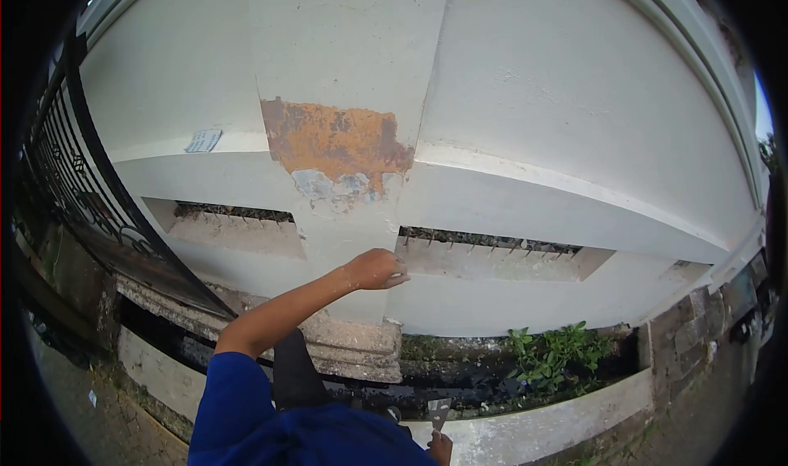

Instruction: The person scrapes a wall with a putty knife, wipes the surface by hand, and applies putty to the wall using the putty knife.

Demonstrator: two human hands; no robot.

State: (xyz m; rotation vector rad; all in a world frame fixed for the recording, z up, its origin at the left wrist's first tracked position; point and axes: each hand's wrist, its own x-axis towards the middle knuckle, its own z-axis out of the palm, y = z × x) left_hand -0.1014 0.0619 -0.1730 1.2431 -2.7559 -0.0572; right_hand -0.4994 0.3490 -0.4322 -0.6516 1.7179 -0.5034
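Observation:
My left hand (pixel 377 269) is stretched out in front of the white wall's pillar, its fingers curled closed. Whether anything is in those fingers, I cannot make out. Low in the view, close to my body, my right hand (pixel 441 448) grips a putty knife (pixel 439 414) with its flat blade pointing up. The blade has pale specks on it. Above my left hand, a patch of bared wall (pixel 336 138) shows orange and brown where the white paint is off, with flaking grey-white paint (pixel 328 185) along its lower edge.
A black iron gate (pixel 115 187) stands at the left. Slots (pixel 492 244) with short spikes cut through the wall. Below runs a dark gutter (pixel 460 396) with a green plant (pixel 562 355) and a concrete kerb (pixel 542 429). A paper (pixel 203 141) lies on the ledge.

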